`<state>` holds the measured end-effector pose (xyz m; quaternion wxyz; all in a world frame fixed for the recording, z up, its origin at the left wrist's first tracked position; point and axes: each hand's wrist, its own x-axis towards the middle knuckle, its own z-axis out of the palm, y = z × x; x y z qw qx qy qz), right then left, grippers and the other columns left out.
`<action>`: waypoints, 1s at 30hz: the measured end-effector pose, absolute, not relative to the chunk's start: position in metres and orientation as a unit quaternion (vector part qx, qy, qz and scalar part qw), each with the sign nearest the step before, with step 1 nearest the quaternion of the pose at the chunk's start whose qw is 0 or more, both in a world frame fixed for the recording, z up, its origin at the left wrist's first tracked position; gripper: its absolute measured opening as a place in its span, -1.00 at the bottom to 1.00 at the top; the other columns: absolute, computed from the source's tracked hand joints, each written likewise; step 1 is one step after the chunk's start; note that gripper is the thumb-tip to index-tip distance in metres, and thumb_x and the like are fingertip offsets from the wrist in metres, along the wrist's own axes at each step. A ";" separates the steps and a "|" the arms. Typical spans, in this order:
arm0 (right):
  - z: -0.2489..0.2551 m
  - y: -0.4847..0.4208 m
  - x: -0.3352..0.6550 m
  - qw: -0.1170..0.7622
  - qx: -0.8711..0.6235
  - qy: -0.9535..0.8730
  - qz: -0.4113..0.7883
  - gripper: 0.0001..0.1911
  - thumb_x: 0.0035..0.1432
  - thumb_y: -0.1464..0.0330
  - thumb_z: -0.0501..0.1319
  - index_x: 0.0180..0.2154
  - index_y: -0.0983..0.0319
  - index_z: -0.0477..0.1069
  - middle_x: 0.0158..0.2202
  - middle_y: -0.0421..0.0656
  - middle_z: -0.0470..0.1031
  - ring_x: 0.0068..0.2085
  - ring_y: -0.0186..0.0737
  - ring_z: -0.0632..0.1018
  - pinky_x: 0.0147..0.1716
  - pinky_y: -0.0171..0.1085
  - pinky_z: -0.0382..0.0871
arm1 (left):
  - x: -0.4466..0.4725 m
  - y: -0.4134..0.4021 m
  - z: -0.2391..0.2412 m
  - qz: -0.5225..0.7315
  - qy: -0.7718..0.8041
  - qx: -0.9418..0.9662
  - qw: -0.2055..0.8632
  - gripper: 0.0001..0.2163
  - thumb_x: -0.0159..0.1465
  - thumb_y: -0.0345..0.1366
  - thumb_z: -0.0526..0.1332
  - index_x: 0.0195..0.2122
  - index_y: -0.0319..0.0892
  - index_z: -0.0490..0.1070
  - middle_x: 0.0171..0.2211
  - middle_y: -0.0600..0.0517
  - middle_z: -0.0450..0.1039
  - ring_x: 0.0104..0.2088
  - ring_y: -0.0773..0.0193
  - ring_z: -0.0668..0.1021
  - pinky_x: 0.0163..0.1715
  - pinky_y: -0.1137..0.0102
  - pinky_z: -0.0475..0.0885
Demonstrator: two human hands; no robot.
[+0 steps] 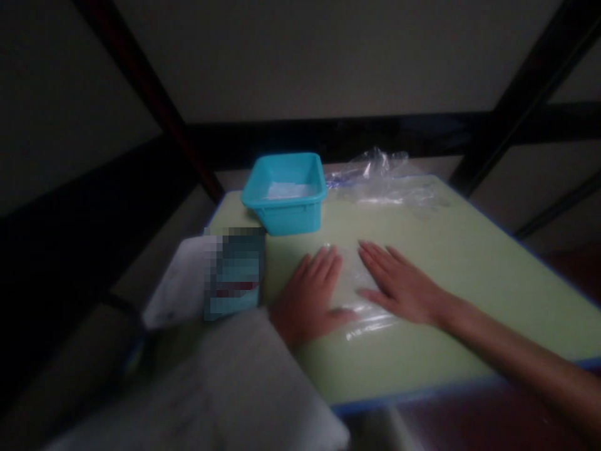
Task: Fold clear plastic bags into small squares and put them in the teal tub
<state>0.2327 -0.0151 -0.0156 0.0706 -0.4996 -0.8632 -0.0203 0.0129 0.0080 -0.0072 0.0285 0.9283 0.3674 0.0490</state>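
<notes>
A clear plastic bag (pixel 370 319) lies flat on the pale green table (pixel 469 269), its near end creased and shiny. My left hand (pixel 312 297) rests palm down on the left part of the plastic, fingers stretched out and thumb pointing right. On the right part, my right hand (pixel 399 279) also lies flat with its fingers extended. Neither hand grips anything. Much of the sheet's outline is hard to make out under the hands and in the dim light.
A turquoise plastic basin (pixel 291 216) with white papers or sheets inside stands at the back left. Crumpled clear plastic (pixel 385 178) lies at the back. Left of my hand are a pixelated item (pixel 237 275) and a white sheet (pixel 183 282). Blue edging (pixel 422 393) borders the table.
</notes>
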 end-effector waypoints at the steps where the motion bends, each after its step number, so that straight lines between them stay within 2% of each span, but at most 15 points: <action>1: -0.015 -0.015 0.233 0.067 -0.499 -0.864 -0.018 -0.15 0.25 -0.09 -0.23 0.27 0.46 -0.04 0.31 0.14 -0.06 0.31 -0.02 0.02 0.24 0.03 -0.06 | 0.011 0.009 -0.007 0.048 0.366 0.929 0.028 -0.17 0.16 0.21 0.07 0.25 -0.39 0.04 0.31 -0.27 -0.10 0.32 -0.06 -0.02 0.25 0.03 -0.03; 6: -0.013 -0.012 0.238 0.063 -0.484 -0.873 0.004 -0.07 0.17 -0.16 -0.16 0.30 0.43 -0.11 0.31 0.15 -0.09 0.32 0.02 -0.01 0.25 0.04 -0.10 | 0.008 0.011 -0.008 0.042 0.361 0.931 0.028 -0.15 0.14 0.24 0.06 0.26 -0.37 0.03 0.32 -0.27 -0.11 0.32 -0.09 -0.03 0.24 -0.01 -0.04; 13: -0.008 -0.005 0.255 0.037 -0.436 -0.897 0.053 0.07 0.05 -0.24 -0.05 0.33 0.35 -0.27 0.34 0.10 -0.25 0.33 0.05 -0.11 0.26 0.01 -0.15 | 0.010 0.011 -0.008 0.039 0.364 0.930 0.028 -0.13 0.13 0.25 0.06 0.26 -0.36 0.02 0.32 -0.27 -0.11 0.32 -0.09 -0.04 0.25 0.01 -0.05; 19: -0.009 -0.005 0.273 0.023 -0.446 -0.891 0.082 0.11 -0.02 -0.24 0.03 0.33 0.22 -0.38 0.35 0.00 -0.36 0.32 0.13 -0.17 0.26 0.08 -0.21 | 0.010 0.010 -0.008 0.044 0.366 0.929 0.025 -0.15 0.12 0.21 0.11 0.25 -0.35 0.04 0.31 -0.28 -0.09 0.32 -0.10 -0.03 0.24 0.01 -0.04; 23: -0.005 -0.004 0.290 0.029 -0.433 -0.893 0.118 0.14 -0.05 -0.23 0.10 0.32 0.20 -0.38 0.35 -0.02 -0.40 0.32 0.14 -0.19 0.26 0.09 -0.21 | 0.010 0.010 -0.008 0.047 0.367 0.929 0.022 -0.15 0.11 0.24 0.10 0.25 -0.33 0.05 0.31 -0.27 -0.08 0.31 -0.10 -0.01 0.24 0.02 -0.04; 26: 0.004 -0.005 0.292 0.070 -0.429 -0.889 0.143 0.03 0.07 -0.17 0.05 0.32 0.21 -0.37 0.35 -0.02 -0.40 0.33 0.08 -0.18 0.25 0.09 -0.17 | 0.011 0.010 -0.008 0.053 0.366 0.929 0.017 -0.15 0.12 0.25 0.08 0.25 -0.31 0.05 0.31 -0.27 -0.07 0.31 -0.10 -0.01 0.23 0.02 -0.04; 28: 0.009 -0.005 0.284 0.104 -0.423 -0.889 0.145 -0.08 0.17 -0.11 -0.02 0.32 0.22 -0.37 0.36 -0.01 -0.33 0.33 0.02 -0.14 0.25 0.08 -0.15 | 0.011 0.010 -0.008 0.049 0.365 0.929 0.018 -0.15 0.12 0.25 0.07 0.25 -0.32 0.04 0.31 -0.28 -0.09 0.31 -0.10 -0.02 0.24 0.02 -0.04; 30: 0.010 -0.004 0.272 0.118 -0.397 -0.900 0.136 -0.09 0.18 -0.10 -0.02 0.33 0.24 -0.36 0.35 0.02 -0.26 0.33 -0.01 -0.09 0.25 0.08 -0.14 | 0.011 0.010 -0.007 0.044 0.366 0.929 0.021 -0.14 0.12 0.25 0.08 0.25 -0.34 0.04 0.31 -0.29 -0.10 0.31 -0.11 -0.03 0.24 0.01 -0.04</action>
